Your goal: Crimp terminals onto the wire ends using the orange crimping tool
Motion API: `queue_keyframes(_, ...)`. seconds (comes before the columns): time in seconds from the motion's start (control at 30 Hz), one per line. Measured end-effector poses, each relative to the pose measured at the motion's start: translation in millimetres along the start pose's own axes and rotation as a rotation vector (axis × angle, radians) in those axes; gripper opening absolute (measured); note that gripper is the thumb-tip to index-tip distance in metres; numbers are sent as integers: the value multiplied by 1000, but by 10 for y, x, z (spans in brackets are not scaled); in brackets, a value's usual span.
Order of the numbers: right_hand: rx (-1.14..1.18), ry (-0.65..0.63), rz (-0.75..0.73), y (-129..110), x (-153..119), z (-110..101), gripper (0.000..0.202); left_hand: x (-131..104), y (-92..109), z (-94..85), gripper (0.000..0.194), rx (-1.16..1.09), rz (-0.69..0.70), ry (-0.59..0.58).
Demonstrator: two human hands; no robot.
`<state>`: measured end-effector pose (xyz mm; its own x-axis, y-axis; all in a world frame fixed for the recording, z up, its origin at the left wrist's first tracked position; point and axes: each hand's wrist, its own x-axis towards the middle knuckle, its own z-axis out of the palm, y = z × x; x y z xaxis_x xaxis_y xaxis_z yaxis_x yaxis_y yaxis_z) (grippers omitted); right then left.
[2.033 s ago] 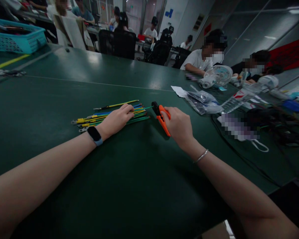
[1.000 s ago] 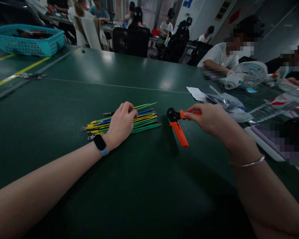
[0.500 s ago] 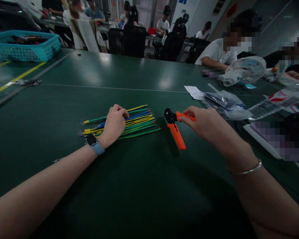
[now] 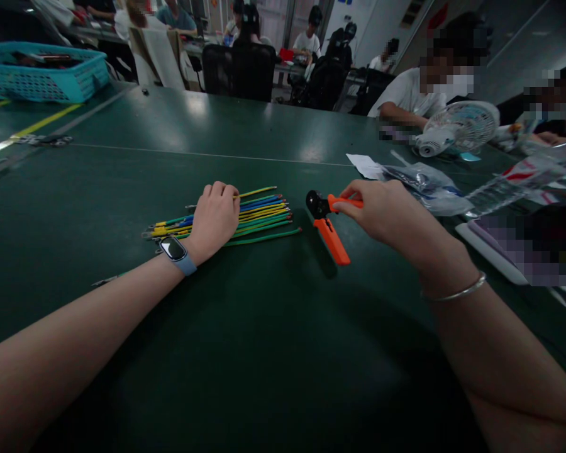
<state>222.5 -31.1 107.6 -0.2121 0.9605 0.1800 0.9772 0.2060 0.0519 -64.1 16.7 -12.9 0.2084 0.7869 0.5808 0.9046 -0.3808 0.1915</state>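
Note:
My left hand (image 4: 216, 215) lies over a bundle of cut wires (image 4: 264, 218) in green, yellow and blue, with metal lugs at their left ends. Its fingers are curled down around a yellow wire (image 4: 259, 190) at the far side of the bundle; the fingertips are partly hidden. Crimping pliers (image 4: 330, 236) with orange handles and a black head are in my right hand (image 4: 375, 204), pinched by the upper handle. Their lower handle hangs apart from it, and the head points left, to the right of the wire ends.
A blue basket (image 4: 51, 78) holding tools stands far left on the green table (image 4: 264, 352). Plastic bags (image 4: 424, 189), a paper piece (image 4: 365, 165) and a white fan (image 4: 462, 129) lie to the right. A person (image 4: 405, 97) in a white shirt sits across; others work behind.
My left fingers have closed further at the far side of the bundle, and the yellow wire there has shifted slightly. The view has tipped a little; the pliers stay in my right hand.

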Motion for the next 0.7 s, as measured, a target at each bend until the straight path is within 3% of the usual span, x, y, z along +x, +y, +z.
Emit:
queue_keyframes(0.07, 11, 2, -2, 24, 13, 8, 35, -1, 27, -6, 33, 27, -15, -16)
queue_keyframes(0.23, 19, -5, 25, 51, 15, 3, 41, 37, 148, -124, 47, 64, -124, -233)
queue_keyframes(0.3, 23, -2, 26, 56, 14, 2, 41, 50, 180, -163, 48, 60, -143, -268)
queue_keyframes(0.53, 17, -20, 36, 68, 29, 2, 37, 25, 145, -143, 41, -4, -105, -167)
queue_keyframes(0.7, 7, 11, 50, 88, 38, 38, 38, 1, 160, -186, 36, 16, 83, -62)
